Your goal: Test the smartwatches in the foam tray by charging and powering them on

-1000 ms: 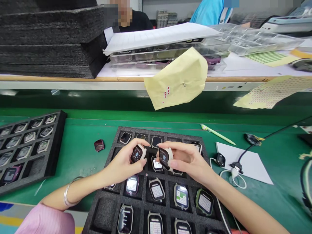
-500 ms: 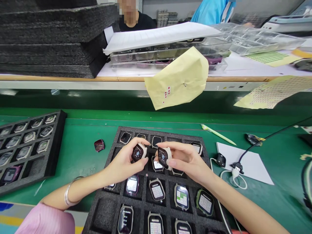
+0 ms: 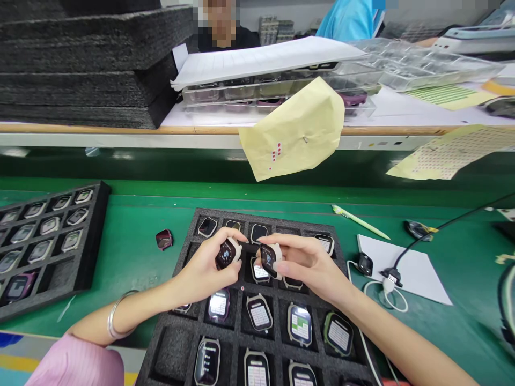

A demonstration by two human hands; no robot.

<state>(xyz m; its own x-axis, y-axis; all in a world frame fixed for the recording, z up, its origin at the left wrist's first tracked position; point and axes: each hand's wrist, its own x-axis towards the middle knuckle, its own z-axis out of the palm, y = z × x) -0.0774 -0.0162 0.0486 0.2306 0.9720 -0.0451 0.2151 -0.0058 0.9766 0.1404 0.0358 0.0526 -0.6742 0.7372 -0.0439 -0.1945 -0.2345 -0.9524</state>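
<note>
My left hand (image 3: 203, 273) pinches a white smartwatch body (image 3: 227, 252) with a dark lit screen. My right hand (image 3: 309, 265) grips a second white smartwatch body (image 3: 269, 259), its screen turned toward me. Both hands hover side by side over the far half of a black foam tray (image 3: 189, 321). Its pockets hold several watch bodies, most with lit screens, such as one showing green (image 3: 299, 324). A silver bangle sits on my left wrist.
A second foam tray of watches (image 3: 86, 252) lies at the left on the green mat. A loose dark red watch body (image 3: 163, 239) sits between the trays. A charger cable and puck (image 3: 364, 264), white paper and a green pen lie right. Other people sit behind the raised shelf.
Both hands stayed over the tray. The right-hand watch tilted and shifted slightly left; the left-hand watch turned a little in the fingers.
</note>
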